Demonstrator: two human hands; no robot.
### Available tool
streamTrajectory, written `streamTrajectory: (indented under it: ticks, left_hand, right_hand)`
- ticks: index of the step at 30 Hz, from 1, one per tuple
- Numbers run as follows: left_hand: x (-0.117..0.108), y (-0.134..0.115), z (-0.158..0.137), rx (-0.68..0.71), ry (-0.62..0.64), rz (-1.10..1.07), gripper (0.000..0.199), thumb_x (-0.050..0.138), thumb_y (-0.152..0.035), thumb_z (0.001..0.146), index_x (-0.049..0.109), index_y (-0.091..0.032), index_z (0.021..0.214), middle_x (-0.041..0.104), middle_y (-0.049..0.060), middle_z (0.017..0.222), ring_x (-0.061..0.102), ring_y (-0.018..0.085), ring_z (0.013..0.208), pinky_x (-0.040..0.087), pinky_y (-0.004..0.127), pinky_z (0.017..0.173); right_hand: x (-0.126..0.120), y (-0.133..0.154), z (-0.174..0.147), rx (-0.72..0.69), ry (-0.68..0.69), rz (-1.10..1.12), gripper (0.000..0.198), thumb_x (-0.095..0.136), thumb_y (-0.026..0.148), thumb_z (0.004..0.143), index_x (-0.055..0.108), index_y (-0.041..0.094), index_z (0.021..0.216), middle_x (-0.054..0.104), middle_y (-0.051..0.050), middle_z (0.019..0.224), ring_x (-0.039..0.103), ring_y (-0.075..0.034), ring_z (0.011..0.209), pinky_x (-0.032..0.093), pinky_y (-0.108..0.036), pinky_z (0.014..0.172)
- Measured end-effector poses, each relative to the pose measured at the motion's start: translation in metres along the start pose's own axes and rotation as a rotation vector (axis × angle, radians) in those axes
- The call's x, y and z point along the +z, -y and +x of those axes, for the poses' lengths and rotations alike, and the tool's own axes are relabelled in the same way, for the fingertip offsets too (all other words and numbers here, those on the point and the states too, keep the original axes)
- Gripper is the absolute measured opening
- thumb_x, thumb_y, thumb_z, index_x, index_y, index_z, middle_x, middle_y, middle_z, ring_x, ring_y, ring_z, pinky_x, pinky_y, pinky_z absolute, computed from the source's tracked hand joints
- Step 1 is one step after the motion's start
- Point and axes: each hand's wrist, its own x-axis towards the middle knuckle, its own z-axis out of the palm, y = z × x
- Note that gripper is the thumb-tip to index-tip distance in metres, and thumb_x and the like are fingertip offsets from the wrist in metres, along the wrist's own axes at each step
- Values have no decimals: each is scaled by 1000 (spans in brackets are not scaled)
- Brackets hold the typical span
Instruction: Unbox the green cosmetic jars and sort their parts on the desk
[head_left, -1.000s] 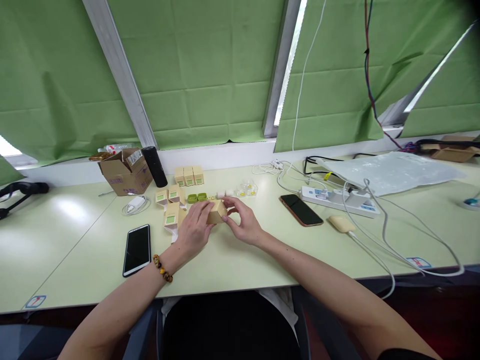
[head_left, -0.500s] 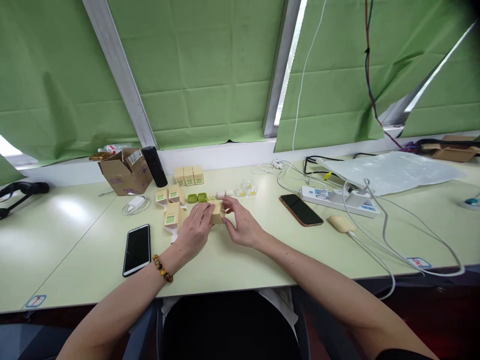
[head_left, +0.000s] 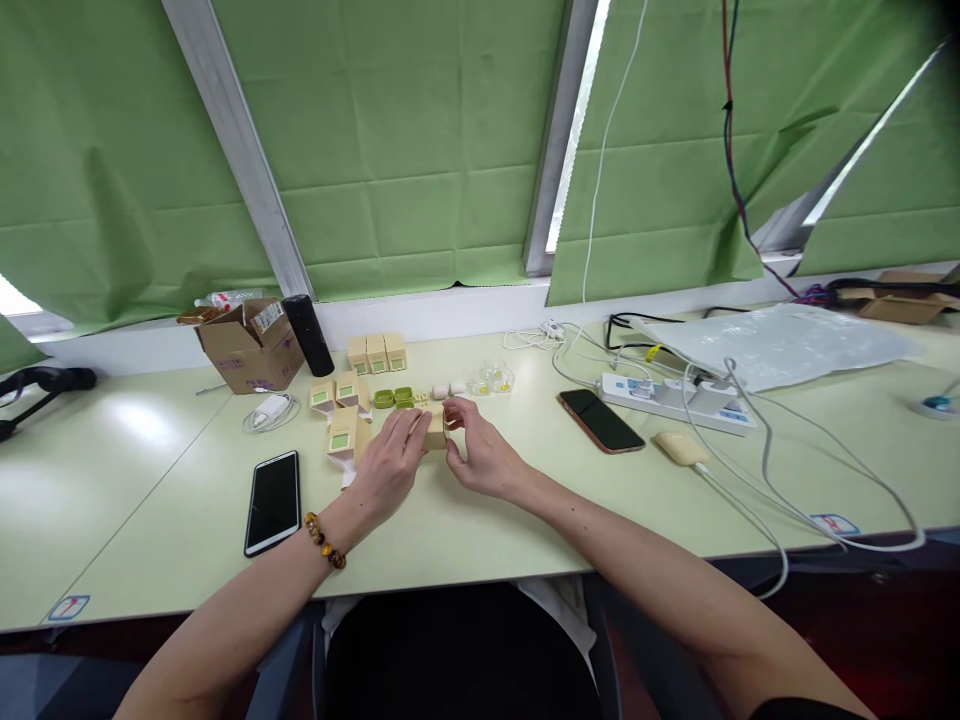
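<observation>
A small tan cardboard box (head_left: 435, 431) lies on its side on the table between my hands. My left hand (head_left: 390, 455) grips it from the left, fingers over its top. At the box's right end, my right hand (head_left: 480, 450) has its thumb and fingertips on the edge, where a flap seems to stand. Just behind are a green open case (head_left: 394, 397), small yellowish pieces (head_left: 421, 398), pinkish-white rolls (head_left: 448, 390) and clear cups with yellow bits (head_left: 492, 378). Left of my left hand stand opened tan boxes (head_left: 347, 430) with green labels.
Several closed tan boxes (head_left: 377, 353) stand at the back. A white-framed phone (head_left: 273, 502) lies left, another phone (head_left: 601, 420) right. Beyond that are a power strip (head_left: 675, 402), a cream charger (head_left: 681, 448) and loose cables. A brown carton (head_left: 251, 345) and black cylinder (head_left: 308, 335) stand back left.
My right fingers have shifted slightly at the right end of the small box, which has turned a little. The left hand keeps its grip. The view has moved slightly.
</observation>
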Motion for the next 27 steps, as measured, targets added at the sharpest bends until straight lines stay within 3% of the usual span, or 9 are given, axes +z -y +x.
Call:
streamTrajectory:
  ticks: [6, 11, 15, 19, 23, 25, 27]
  left_hand:
    - [-2, -3, 3, -10, 6, 51, 64, 57, -10, 97, 39, -15, 158, 59, 22, 138, 56, 37, 133, 54, 57, 109]
    - [-3, -4, 3, -18, 12, 71, 62, 59, -11, 96, 40, -12, 155, 59, 22, 138, 56, 36, 132, 54, 56, 110]
    - [-3, -4, 3, -50, 18, 12, 65, 54, -4, 93, 39, -16, 155, 59, 21, 140, 56, 36, 134, 53, 57, 111]
    - [-2, -2, 2, -120, 18, -91, 64, 57, -6, 91, 40, -19, 152, 60, 19, 139, 58, 35, 132, 53, 57, 109]
    - [0, 1, -1, -160, -3, -208, 65, 59, -9, 93, 36, -21, 152, 59, 18, 140, 58, 32, 133, 53, 56, 109]
    - [1, 2, -1, -135, -10, -242, 60, 57, -9, 95, 37, -23, 150, 57, 18, 143, 56, 31, 136, 52, 55, 110]
    - [0, 1, -1, -122, 5, -255, 53, 55, -8, 97, 42, -24, 146, 56, 17, 143, 55, 30, 136, 52, 54, 110]
  right_hand:
    - [2, -1, 1, 54, -27, 37, 67, 60, 9, 84, 32, 22, 145, 57, -15, 125, 68, -28, 105, 61, -52, 93]
    - [6, -3, -2, 17, -65, 2, 61, 56, 9, 88, 32, 23, 142, 58, -16, 124, 68, -27, 100, 61, -50, 86]
    - [4, -6, -2, 72, -90, 11, 55, 50, 8, 90, 31, 24, 140, 61, -15, 121, 68, -24, 85, 60, -45, 79]
    - [-1, -7, 3, 156, -175, 138, 49, 49, 12, 95, 29, 26, 138, 63, -13, 121, 69, -23, 88, 59, -41, 80]
    - [-3, -7, 7, 209, -223, 269, 34, 41, 19, 104, 30, 29, 134, 62, -11, 124, 66, -17, 75, 57, -34, 67]
    - [-5, -9, 10, 202, -258, 258, 30, 39, 21, 106, 32, 29, 133, 59, -12, 130, 66, -17, 79, 57, -34, 68]
    - [-9, -13, 12, 151, -329, 177, 30, 40, 21, 105, 37, 28, 134, 55, -14, 134, 67, -22, 100, 60, -39, 78]
